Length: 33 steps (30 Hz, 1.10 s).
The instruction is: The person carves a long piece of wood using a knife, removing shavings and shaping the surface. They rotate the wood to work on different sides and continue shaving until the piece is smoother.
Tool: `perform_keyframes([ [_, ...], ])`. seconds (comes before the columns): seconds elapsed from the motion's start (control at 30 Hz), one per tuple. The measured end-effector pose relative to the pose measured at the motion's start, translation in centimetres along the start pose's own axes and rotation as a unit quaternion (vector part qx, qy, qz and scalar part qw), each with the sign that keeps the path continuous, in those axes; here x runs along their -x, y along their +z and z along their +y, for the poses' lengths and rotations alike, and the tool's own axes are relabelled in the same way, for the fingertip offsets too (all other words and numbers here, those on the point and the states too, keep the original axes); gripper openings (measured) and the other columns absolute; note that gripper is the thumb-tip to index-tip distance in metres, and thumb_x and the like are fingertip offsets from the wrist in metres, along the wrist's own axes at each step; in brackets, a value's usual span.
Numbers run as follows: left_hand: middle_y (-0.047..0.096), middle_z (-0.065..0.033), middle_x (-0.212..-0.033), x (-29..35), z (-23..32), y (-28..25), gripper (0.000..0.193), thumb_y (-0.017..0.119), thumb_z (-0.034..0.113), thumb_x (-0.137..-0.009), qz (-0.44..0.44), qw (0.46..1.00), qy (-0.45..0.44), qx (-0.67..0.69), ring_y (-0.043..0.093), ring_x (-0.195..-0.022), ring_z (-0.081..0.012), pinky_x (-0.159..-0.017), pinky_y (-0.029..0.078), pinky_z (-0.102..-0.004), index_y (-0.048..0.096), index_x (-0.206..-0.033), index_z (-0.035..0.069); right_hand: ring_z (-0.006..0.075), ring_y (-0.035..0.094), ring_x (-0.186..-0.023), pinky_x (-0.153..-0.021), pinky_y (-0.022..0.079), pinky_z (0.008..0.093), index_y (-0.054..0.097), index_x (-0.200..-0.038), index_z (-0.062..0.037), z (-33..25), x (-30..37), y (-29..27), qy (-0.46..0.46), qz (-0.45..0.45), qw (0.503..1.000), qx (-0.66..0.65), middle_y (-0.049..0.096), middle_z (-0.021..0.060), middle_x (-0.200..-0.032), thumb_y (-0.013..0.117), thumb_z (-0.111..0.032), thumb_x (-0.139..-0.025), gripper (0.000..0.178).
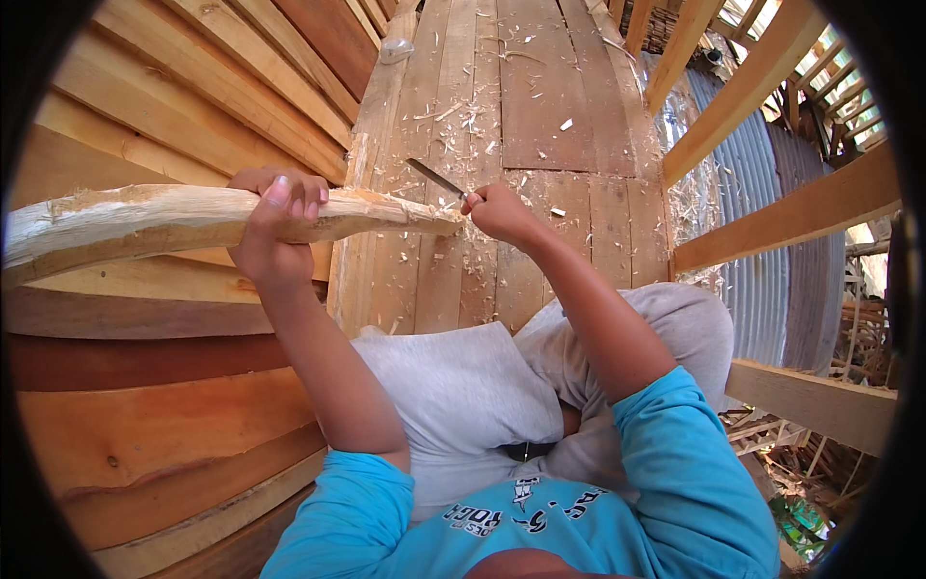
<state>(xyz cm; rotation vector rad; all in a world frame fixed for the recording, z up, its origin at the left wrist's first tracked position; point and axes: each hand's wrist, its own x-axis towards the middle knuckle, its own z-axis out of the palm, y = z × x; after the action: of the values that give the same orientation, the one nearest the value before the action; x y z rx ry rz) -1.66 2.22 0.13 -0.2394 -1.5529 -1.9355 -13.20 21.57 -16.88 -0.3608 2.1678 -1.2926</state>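
Note:
A long, pale, peeled piece of wood (145, 220) runs from the left edge to the middle, roughly level and slightly curved. Around its middle part my left hand (278, 217) is wrapped, thumb on top. The narrower right end looks rough and freshly cut. Just beyond that end, my right hand (497, 212) is closed in a fist on a knife (434, 177). Its dark, narrow blade points up and to the left, apart from the wood. The knife's handle is hidden inside my fingers.
Wood shavings (473, 125) lie scattered over the plank floor (545, 87). A plank wall (164, 415) rises on the left. At the right stand wooden rails (791, 217) with corrugated metal sheets (743, 164) beyond. A small clear plastic container (395, 50) sits at the far left of the floor.

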Motion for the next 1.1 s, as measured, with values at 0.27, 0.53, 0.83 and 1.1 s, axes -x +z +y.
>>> perform_keyframes([
  [0.27, 0.042, -0.0029, -0.066, 0.0, 0.1, 0.5, 0.015, 0.057, 0.011, -0.084, 0.056, 0.998, -0.019, -0.031, 0.043, -0.064, -0.0162, -0.069, 0.04, -0.0366, 0.045, -0.075, 0.011, 0.0177, 0.05, -0.054, -0.05, 0.041, 0.0362, 0.065, -0.089, -0.0019, -1.8, 1.7, 2.5, 0.074, -0.048, 0.993, -0.082, 0.054, 0.0064, -0.066, 0.043, -0.046, -0.097, 0.05],
  [0.53, 0.044, -0.0035, -0.066, 0.4, 0.1, 2.0, 0.012, 0.058, 0.01, -0.083, 0.043, 0.998, -0.023, -0.031, 0.044, -0.064, -0.0167, -0.07, 0.04, -0.0371, 0.048, -0.077, 0.01, 0.0353, 0.068, -0.074, -0.071, 0.051, 0.0447, 0.069, -0.079, 0.005, -2.8, 1.7, 2.1, 0.065, -0.016, 0.997, 0.045, 0.067, 0.022, -0.073, 0.049, -0.058, -0.091, 0.067],
  [0.83, 0.048, -0.0072, -0.067, 0.6, -0.1, 3.0, 0.007, 0.057, 0.002, -0.083, 0.006, 1.0, 0.01, -0.013, 0.049, -0.06, -0.0173, -0.065, 0.045, -0.0358, 0.05, -0.083, 0.002, 0.0191, 0.048, -0.045, -0.043, 0.038, 0.0395, 0.052, -0.063, -0.0074, -1.3, 0.9, 1.5, 0.137, -0.1, 0.981, -0.093, 0.048, 0.0046, -0.054, 0.04, -0.047, -0.097, 0.054],
  [1.1, 0.047, -0.0079, -0.066, 0.4, 0.1, 2.0, 0.006, 0.055, 0.002, -0.083, -0.035, 0.999, 0.022, -0.011, 0.049, -0.06, -0.0174, -0.065, 0.045, -0.0355, 0.049, -0.082, 0.002, 0.0086, 0.014, -0.04, -0.039, 0.012, 0.0291, 0.028, -0.06, -0.0187, -1.4, 0.8, 1.3, 0.258, -0.251, 0.888, -0.287, 0.018, -0.0073, -0.051, 0.031, -0.055, -0.099, 0.053],
])
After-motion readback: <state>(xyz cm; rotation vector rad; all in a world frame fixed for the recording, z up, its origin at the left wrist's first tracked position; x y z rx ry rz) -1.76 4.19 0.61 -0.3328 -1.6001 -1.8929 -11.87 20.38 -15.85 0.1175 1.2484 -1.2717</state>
